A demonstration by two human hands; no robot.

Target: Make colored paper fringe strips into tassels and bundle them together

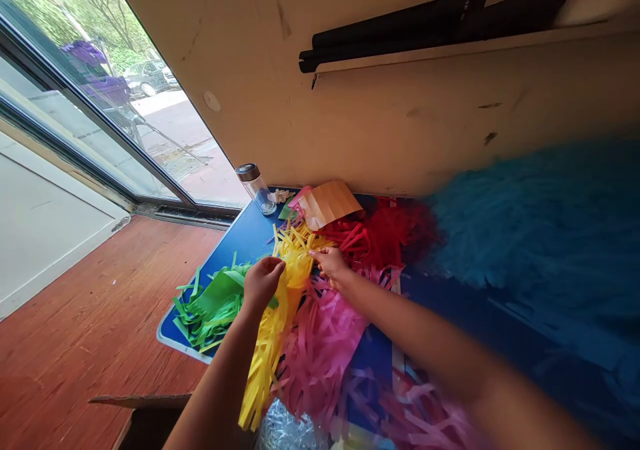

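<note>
Yellow fringe (280, 303), mid-bench between green fringe (213, 303) on the left and pink fringe (320, 337) on the right: cut paper strips, likely very light, limp and easily torn; best gripped at the uncut band. Left hand (263, 280) pinches its top; right hand (330, 263) holds its far edge, fingers closed on the paper
</note>
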